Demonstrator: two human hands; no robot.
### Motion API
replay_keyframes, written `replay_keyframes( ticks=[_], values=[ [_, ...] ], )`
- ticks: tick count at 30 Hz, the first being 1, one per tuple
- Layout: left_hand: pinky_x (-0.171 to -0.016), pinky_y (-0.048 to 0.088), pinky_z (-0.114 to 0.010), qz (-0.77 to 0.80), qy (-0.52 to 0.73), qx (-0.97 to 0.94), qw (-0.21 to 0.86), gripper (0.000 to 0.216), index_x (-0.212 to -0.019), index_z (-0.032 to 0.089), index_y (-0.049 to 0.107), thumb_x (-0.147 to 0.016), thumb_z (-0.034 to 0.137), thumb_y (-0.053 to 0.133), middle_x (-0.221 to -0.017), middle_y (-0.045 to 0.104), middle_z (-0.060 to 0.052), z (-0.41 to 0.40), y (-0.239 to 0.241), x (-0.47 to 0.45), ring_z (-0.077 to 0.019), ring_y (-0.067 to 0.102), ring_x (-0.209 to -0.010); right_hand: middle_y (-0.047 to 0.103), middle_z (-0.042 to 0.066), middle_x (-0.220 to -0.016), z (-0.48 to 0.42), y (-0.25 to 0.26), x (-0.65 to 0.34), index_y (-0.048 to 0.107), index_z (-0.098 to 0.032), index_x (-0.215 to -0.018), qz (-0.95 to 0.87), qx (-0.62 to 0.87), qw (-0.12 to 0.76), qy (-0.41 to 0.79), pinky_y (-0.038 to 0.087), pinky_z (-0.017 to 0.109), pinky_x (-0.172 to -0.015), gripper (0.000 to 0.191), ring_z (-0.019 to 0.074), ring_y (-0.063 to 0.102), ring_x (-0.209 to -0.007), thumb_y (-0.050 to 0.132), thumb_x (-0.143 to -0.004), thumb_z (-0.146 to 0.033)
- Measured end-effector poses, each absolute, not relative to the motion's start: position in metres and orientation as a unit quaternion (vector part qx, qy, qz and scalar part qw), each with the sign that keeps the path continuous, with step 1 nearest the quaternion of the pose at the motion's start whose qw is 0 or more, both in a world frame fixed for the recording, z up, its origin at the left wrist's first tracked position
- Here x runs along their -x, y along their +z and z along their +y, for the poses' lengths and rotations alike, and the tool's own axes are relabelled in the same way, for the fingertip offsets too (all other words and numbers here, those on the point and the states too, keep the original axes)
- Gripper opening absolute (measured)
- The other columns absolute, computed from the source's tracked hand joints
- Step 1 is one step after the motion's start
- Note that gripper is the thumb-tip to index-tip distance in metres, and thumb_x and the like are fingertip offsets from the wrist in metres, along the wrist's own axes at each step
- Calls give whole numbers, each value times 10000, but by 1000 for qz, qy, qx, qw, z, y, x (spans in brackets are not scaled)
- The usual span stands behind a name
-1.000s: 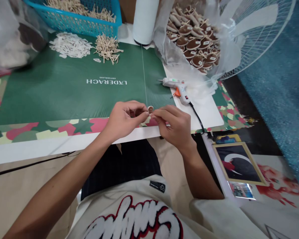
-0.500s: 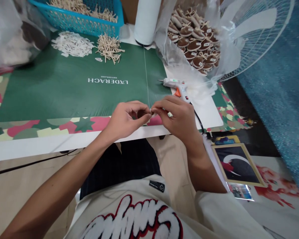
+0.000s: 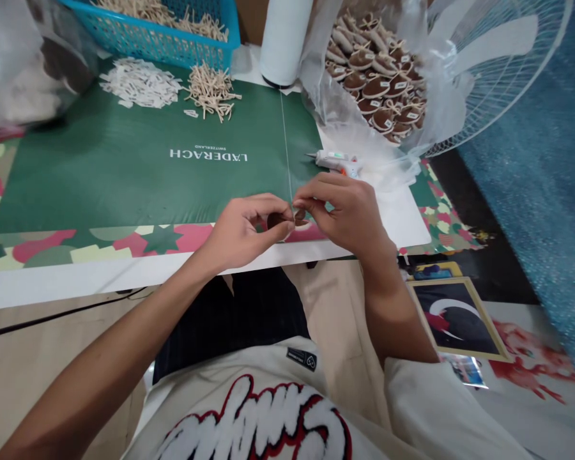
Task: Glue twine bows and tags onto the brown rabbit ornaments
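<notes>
My left hand (image 3: 253,227) is closed at the front edge of the table, thumb and fingers pinching a small brown piece (image 3: 275,219). Most of that piece is hidden by the fingers, and a brown end shows beyond the fingertips. Close beside it, my right hand (image 3: 342,207) pinches a thin white thread (image 3: 286,140) just above the piece. This thread runs taut across the green mat to a large white spool (image 3: 286,41) at the back. Whether the thread is wound around the piece I cannot tell.
A glue gun (image 3: 335,160) lies just beyond my right hand. Behind it, a plastic bag holds brown lace-tied pieces (image 3: 376,86) with white labels, next to a fan (image 3: 503,70). White labels (image 3: 141,83), beige loops (image 3: 211,92) and a blue basket (image 3: 158,48) occupy the back left.
My right hand has risen slightly, drawing its fingertips up from the left fingertips with the thread. More of the brown piece now shows between the hands. My left hand has barely moved.
</notes>
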State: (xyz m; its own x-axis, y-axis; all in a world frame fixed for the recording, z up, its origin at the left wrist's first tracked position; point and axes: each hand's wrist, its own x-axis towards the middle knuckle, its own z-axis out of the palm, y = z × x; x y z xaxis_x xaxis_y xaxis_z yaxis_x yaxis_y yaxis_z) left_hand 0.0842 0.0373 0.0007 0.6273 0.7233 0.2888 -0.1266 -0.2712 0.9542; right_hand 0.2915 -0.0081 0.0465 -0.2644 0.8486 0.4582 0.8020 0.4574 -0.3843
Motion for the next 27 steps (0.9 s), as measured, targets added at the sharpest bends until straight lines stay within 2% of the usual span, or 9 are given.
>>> replay_keyframes(
  ticks=[9,15,19,22,27],
  values=[
    [-701,497,-284,223,414,-695,544,107,-837,194,754,-908,274,748,-899,686,-41,35,4,-85,-129,580,-723,697,7,-834,-7,26,-294,685,-212,-859,-771,488,384,141,424,288,-658,156,146,580,-723,600,-975,-153],
    [-671,506,-270,247,447,-688,516,81,-845,191,755,-893,256,755,-858,696,-36,33,6,-88,-132,599,-720,647,8,-868,-22,5,-273,644,-224,-922,-692,514,464,202,435,289,-662,139,146,568,-750,593,-1038,-281],
    [-664,513,-273,261,457,-687,501,89,-843,196,763,-870,279,779,-855,716,-42,32,7,-88,-142,611,-730,605,-8,-843,-33,2,-256,624,-224,-910,-637,546,496,224,411,277,-621,159,126,531,-702,594,-1049,-296],
    [-664,522,-287,284,456,-669,514,116,-837,203,771,-852,316,796,-833,721,-37,32,7,-89,-148,621,-713,607,-18,-815,-36,0,-246,620,-227,-913,-586,567,521,251,405,274,-591,171,115,516,-655,610,-1045,-335],
    [-669,534,-285,323,447,-611,568,171,-827,198,764,-823,356,827,-745,700,-8,32,7,-92,-136,621,-659,618,-23,-806,-35,-6,-231,633,-224,-952,-502,570,574,306,443,284,-628,157,125,543,-680,635,-1021,-365]
  ],
)
